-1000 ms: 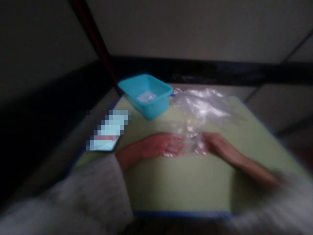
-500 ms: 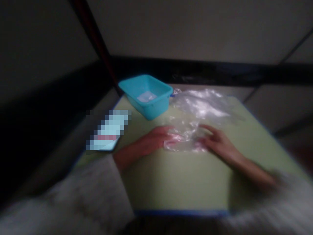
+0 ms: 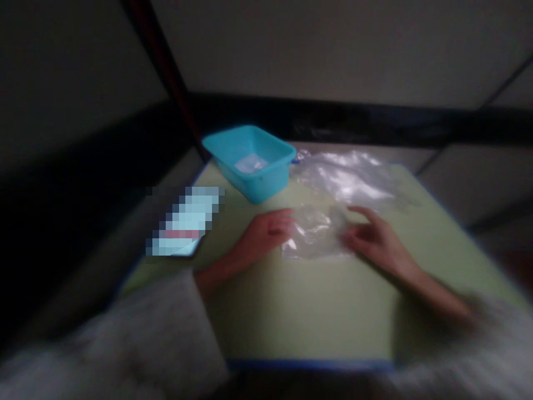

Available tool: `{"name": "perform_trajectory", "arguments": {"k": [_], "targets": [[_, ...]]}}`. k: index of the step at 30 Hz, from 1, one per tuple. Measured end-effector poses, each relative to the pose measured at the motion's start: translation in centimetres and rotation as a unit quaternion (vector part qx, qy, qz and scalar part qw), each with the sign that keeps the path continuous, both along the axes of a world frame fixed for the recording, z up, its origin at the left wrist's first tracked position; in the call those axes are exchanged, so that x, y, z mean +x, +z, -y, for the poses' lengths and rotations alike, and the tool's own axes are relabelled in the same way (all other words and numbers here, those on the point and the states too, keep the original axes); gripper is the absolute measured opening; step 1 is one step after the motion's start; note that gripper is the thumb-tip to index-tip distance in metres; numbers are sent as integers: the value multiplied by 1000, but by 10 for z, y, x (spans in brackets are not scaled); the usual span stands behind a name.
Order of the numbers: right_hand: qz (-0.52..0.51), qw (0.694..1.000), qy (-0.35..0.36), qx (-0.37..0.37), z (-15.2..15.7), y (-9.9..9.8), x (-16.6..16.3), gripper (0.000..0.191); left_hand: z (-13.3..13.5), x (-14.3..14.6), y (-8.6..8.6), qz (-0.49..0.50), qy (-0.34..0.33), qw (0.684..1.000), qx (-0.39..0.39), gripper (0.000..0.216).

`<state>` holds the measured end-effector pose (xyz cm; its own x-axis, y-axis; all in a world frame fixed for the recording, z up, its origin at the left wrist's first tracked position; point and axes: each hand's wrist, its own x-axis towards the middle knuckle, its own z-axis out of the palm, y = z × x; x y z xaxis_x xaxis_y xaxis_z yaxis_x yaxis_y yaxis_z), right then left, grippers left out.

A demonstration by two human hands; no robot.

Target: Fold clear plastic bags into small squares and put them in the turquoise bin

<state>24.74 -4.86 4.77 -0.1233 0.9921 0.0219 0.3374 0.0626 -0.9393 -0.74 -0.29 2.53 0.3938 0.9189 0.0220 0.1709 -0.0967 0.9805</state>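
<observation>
A small clear plastic bag (image 3: 314, 236) lies flat on the pale green table (image 3: 308, 311), between my two hands. My left hand (image 3: 266, 233) rests at the bag's left edge, fingers curled and touching the plastic. At the bag's right edge is my right hand (image 3: 372, 239), fingers bent, with the thumb and forefinger near the plastic. The picture is blurred, so I cannot make out whether either hand pinches the bag. Grey sleeves cover both forearms.
A turquoise plastic tub (image 3: 252, 161) stands at the table's far left with something pale inside. A heap of clear plastic bags (image 3: 350, 178) lies to its right. A phone-like object (image 3: 183, 222) sits at the left edge. The table's blue near edge (image 3: 308, 365) is close to me.
Both hands have moved slightly away from me and off the top of the bag to its two sides. The bag now lies flatter and uncovered between them.
</observation>
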Motion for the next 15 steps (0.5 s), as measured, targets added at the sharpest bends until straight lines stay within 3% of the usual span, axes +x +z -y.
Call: {"name": "perform_trajectory", "arguments": {"k": [4, 9, 15], "targets": [[43, 998, -31, 34, -4, -4, 2, 60, 4, 3, 3, -83, 28, 995, 42, 29], [70, 994, -69, 48, -11, -4, 2, 58, 2, 9, 1, -77, 54, 994, 57, 30], [5, 999, -52, -7, -27, -1, 4, 62, -10, 11, -3, -80, 56, 994, 58, 33]]}}
